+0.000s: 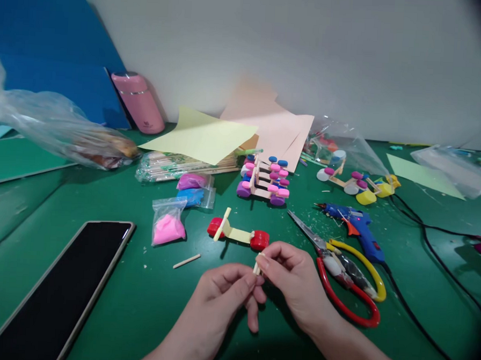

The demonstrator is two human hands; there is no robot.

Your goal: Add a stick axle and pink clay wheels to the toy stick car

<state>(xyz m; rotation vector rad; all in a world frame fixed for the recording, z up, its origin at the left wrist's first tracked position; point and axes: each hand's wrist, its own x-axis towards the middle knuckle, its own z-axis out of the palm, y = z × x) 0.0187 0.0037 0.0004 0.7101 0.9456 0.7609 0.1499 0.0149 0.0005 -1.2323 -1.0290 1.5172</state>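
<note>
Both hands meet at the front middle of the table around a small pale piece [257, 267], which looks like short wooden stick bits. The fingertips of my left hand [230, 289] pinch its lower end. At its upper end, the thumb and fingers of my right hand [290, 274] close on it. Just beyond them stands a small model scooter [240, 235] with red wheels, a pale yellow deck and a yellow handlebar. A short loose stick [187, 261] lies to the left of my hands. How the pieces in my fingers join is partly hidden.
Scissors [329, 254] and a blue glue gun [355, 223] with its cord lie at right. A phone [61, 294] lies at left, near bags of pink clay [169, 229] and blue clay [191, 197]. Finished scooters [264, 184], yellow paper [202, 135] and a pink bottle [138, 102] stand behind.
</note>
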